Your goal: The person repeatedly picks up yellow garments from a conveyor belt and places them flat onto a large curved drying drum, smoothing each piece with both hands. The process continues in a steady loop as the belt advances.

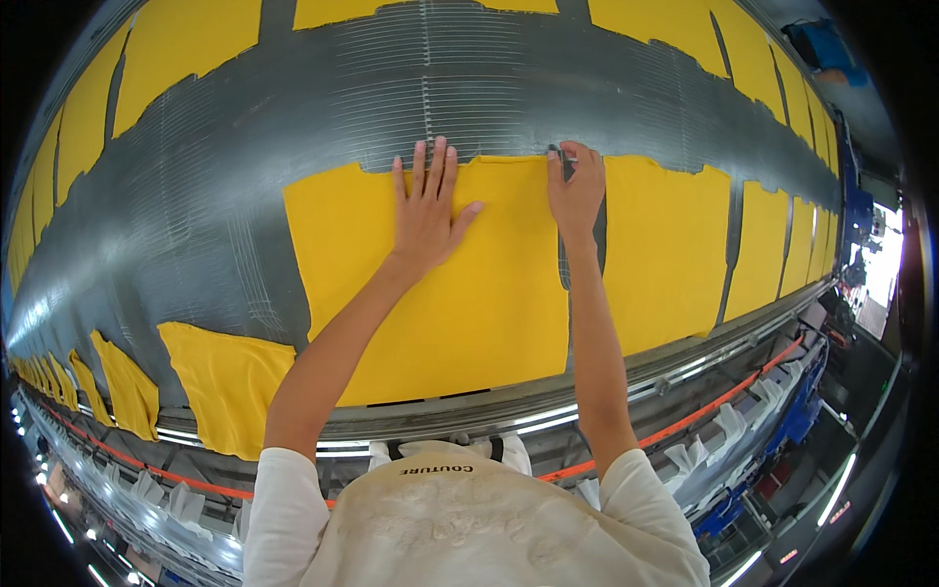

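A large yellow fabric panel (460, 293) lies flat on the dark grey surface (264, 127) in front of me. My left hand (425, 215) rests palm down on its far part, fingers spread and tips at the far edge. At the panel's far right corner is my right hand (575, 191), fingers bent and thumb close to the index finger. A small dark spot shows at the thumb tip; what the fingers grip, if anything, is too small to make out. Just right of it, across a narrow dark gap, lies another yellow panel (665, 254).
To the left, a rumpled yellow piece (227, 382) hangs over the near edge, with several more beyond it. Yellow panels (191, 54) line the far side. A metal rail (543, 419) and an orange bar (685, 413) run along my side.
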A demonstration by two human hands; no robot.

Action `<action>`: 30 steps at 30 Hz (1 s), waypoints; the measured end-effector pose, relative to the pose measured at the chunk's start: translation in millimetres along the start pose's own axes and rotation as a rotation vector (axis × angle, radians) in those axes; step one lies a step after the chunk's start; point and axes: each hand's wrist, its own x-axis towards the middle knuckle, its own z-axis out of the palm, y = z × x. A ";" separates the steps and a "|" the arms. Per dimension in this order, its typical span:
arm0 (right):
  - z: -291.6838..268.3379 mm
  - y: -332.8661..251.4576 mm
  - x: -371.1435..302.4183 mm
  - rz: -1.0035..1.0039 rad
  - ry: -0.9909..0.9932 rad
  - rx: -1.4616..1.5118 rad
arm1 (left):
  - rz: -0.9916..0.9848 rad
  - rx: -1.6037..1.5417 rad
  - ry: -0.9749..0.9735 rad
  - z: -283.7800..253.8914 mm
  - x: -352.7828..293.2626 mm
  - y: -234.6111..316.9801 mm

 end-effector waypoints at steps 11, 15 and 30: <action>-2.3 9.1 9.6 0.157 -0.123 0.148 | -0.008 -0.010 0.022 5.6 17.8 9.4; 0.8 24.4 5.5 -0.076 -0.046 0.042 | 0.004 0.028 0.009 3.6 19.0 12.0; -28.0 9.7 -104.4 -0.032 0.183 -0.074 | 0.348 -0.074 -0.082 -2.1 36.9 26.9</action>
